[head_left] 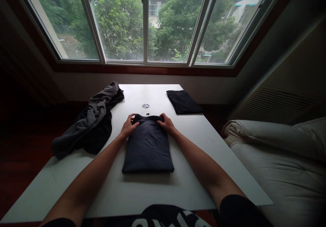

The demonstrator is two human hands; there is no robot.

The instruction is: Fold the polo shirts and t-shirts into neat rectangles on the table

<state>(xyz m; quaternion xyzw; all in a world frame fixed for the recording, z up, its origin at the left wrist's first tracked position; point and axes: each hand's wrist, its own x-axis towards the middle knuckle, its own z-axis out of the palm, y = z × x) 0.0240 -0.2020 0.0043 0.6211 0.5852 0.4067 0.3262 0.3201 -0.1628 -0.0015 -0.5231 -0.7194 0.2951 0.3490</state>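
A dark folded shirt [149, 149] lies flat on the white table [198, 182], directly in front of me. Its far edge looks like a collar, slightly raised. My left hand [129, 126] pinches the far left corner, thumb on top and fingers curled behind the cloth. At the far right corner my right hand [166, 122] grips the same edge in a similar way. Some fingertips of both hands are hidden by the fabric.
A loose heap of grey and black clothes [94, 115] hangs over the table's left edge. Toward the far right corner sits a black folded garment [183, 102]. A pale sofa [275, 152] stands on the right, and a window [147, 23] lies beyond the table.
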